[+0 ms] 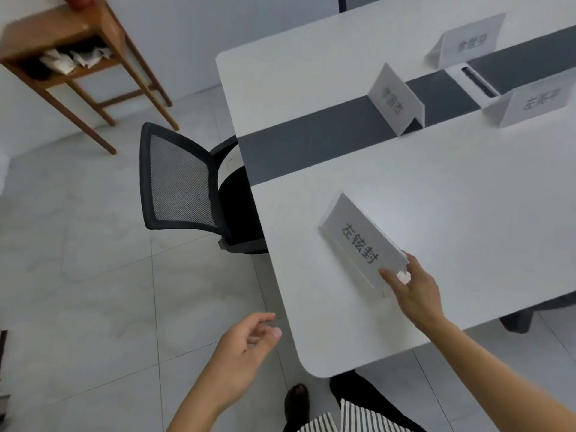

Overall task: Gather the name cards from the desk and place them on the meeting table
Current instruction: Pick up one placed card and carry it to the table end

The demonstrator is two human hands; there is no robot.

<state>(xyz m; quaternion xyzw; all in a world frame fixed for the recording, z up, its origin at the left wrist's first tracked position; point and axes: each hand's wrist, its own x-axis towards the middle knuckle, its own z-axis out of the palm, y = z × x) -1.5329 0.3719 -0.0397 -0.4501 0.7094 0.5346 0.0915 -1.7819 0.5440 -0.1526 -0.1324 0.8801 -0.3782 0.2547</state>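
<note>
Head view: white bench (467, 207) w/ a dark strip (311, 145) running down its middle. Closest name card (358, 240), a folded tent type w/ black characters, sits near the bench's left edge, not far from the near-left corner. R hand (417, 291) reaches in over the near edge and pinches that card's near end: thumb on the printed face, fingers (413, 261) curled round the back. Can't tell whether the card base is fully down on the bench or slightly lifted.

L hand (246, 341) is off the bench, just beyond the left edge and over the tile floor (93, 275). Palm turned up, fingers loosely curled, holding nothing.

Three more cards farther along the bench:
- second card (396, 99) upright on the dark strip
- third card (470, 42) toward the far edge, text blurred
- fourth card (536, 102) at the right, just beside a white cable box (473, 82) set in the strip

Black mesh chair (177, 179) is tucked at the left edge. Wooden stand (71, 35) is well apart, by the wall, w/ papers on its shelf.
</note>
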